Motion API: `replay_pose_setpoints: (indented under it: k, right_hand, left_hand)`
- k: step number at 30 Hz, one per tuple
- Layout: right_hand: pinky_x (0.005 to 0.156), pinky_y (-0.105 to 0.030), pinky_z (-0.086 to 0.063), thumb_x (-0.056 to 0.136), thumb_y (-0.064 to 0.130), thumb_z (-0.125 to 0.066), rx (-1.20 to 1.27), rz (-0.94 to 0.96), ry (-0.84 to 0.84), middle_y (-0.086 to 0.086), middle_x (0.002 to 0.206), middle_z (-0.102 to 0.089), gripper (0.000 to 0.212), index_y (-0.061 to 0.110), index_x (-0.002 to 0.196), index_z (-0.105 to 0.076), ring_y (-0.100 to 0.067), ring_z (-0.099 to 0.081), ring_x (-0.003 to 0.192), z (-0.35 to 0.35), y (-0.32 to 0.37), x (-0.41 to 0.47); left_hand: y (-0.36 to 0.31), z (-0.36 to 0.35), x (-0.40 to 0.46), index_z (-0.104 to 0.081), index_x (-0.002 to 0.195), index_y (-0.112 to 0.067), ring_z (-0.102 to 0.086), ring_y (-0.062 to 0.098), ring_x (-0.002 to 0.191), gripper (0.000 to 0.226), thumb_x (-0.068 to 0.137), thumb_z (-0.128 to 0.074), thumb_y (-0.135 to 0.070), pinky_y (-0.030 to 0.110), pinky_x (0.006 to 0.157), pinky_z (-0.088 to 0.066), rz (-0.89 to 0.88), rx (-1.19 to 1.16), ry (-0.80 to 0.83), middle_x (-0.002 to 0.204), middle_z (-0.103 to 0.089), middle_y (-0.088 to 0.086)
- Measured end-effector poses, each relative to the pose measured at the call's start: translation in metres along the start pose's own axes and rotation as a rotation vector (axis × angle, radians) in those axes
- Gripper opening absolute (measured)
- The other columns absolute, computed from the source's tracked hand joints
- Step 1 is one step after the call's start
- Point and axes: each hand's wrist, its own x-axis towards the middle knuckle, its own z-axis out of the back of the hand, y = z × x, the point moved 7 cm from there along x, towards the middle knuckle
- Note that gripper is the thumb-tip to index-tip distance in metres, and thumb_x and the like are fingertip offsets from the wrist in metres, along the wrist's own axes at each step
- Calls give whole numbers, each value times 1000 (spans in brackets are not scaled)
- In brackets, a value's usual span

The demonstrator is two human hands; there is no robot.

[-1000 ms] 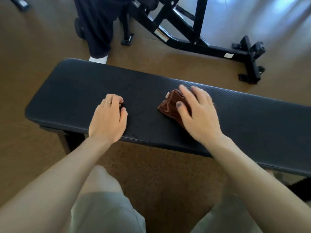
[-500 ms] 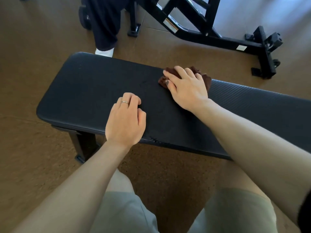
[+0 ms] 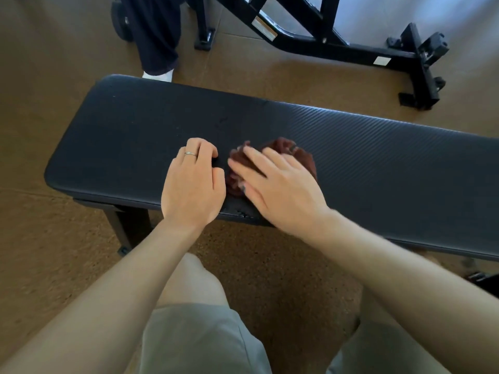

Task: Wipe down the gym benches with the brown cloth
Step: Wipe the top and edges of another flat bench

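Head view looks down on a brown cork-like floor [image 3: 54, 265] where a black metal frame [image 3: 324, 41] of another gym machine stands beyond the bench, its foot bar reaching toward the upper right. Next to that frame, at the far edge of the bench, stands another person's leg in dark trousers [image 3: 156, 36] with a white shoe [image 3: 159, 75] showing at the bottom. Nothing lies on the padded top apart from the two hands and the cloth. The bench [image 3: 378, 163] is long and flat, its long axis running from the left, where its rounded end shows, across to the right edge of the picture; it tilts slightly downward to the right in this view. Its top is black padding with a fine ribbed weave that catches light along the far edge, and a black leg [image 3: 121, 230] shows under the left end. The brown cloth [image 3: 297, 155] sits bunched up on the near half of the pad, left of its middle, dark reddish brown and crumpled. The right hand [image 3: 278, 190] lies flat over the cloth with fingers straight and spread, pressing it to the pad. The left hand [image 3: 193, 184], wearing a ring, rests on the pad just beside the cloth, its fingers curled under and holding nothing. The wearer's knees in light shorts [image 3: 199, 341] show below.
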Motion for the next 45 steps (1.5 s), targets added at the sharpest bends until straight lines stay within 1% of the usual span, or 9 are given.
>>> replay_pose_setpoints:
  k: [4, 8, 13, 16, 21, 27, 35, 39, 45]
  right_hand:
    - [116, -46, -37, 107, 49, -33, 79, -59, 16, -4, 161, -39, 53, 36, 159, -34, -27, -43, 142, 3, -23, 66]
    - [125, -55, -19, 102, 66, -30, -22, -36, 18, -2, 165, -31, 61, 45, 159, -23, -28, -30, 151, 5, -43, 43]
    - [119, -48, -30, 105, 61, -32, 31, -53, -9, 2, 159, -40, 53, 46, 156, -34, -26, -39, 141, 8, -49, 21]
    - [110, -44, -37, 107, 54, -33, 23, -55, -104, -1, 153, -48, 48, 42, 153, -44, -26, -47, 132, 5, -36, 30]
    - [107, -46, -41, 107, 51, -33, 28, -5, -137, -3, 148, -51, 47, 40, 151, -47, -27, -50, 132, 1, -46, 77]
    - [108, -49, -39, 107, 49, -30, 10, -204, -169, -5, 152, -49, 48, 39, 151, -46, -31, -49, 133, -6, -47, 148]
    - [97, -40, -42, 101, 52, -37, 71, 60, -211, 2, 137, -60, 44, 41, 136, -61, -21, -54, 123, -11, 32, 188]
    - [99, -39, -43, 104, 55, -37, 97, 55, -202, 1, 139, -57, 46, 40, 143, -54, -22, -53, 128, -6, 1, 185]
    - [92, -44, -45, 105, 55, -35, 107, -227, -176, -7, 123, -60, 48, 36, 146, -50, -32, -57, 114, 2, -114, 116]
  left_hand:
    - [-1, 2, 3, -59, 114, -8, -55, 23, 99, 34, 94, -35, -23, 43, 88, -49, -74, -16, 63, 121, -56, 8]
    - [12, 15, 13, -61, 112, -8, -56, 31, 102, 22, 96, -49, -15, 46, 87, -46, -133, 116, 57, 117, -58, 11]
    - [29, 15, 15, -57, 108, -12, -52, 30, 103, 17, 92, -52, -15, 44, 91, -40, -46, 139, 36, 117, -55, 8]
    - [29, 13, 14, -56, 106, -13, -51, 28, 101, 18, 91, -48, -17, 42, 89, -40, -48, 111, 25, 114, -54, 7]
    - [28, 12, 14, -57, 105, -11, -51, 27, 99, 22, 88, -44, -17, 41, 87, -41, -63, 75, 26, 112, -55, 6]
    - [26, 13, 15, -56, 103, -12, -49, 24, 96, 19, 89, -44, -17, 40, 85, -40, -57, 58, 18, 110, -53, 5]
    - [26, 11, 15, -46, 88, -12, -41, 25, 87, 3, 85, -46, -13, 45, 78, -39, -39, 45, 26, 103, -49, 7]
    - [25, 13, 15, -47, 88, -12, -43, 27, 88, 3, 85, -45, -13, 48, 79, -40, -44, 50, 30, 104, -50, 8]
    - [24, 14, 14, -50, 87, -10, -47, 30, 91, 5, 85, -46, -11, 50, 81, -43, -41, 38, 24, 107, -52, 8]
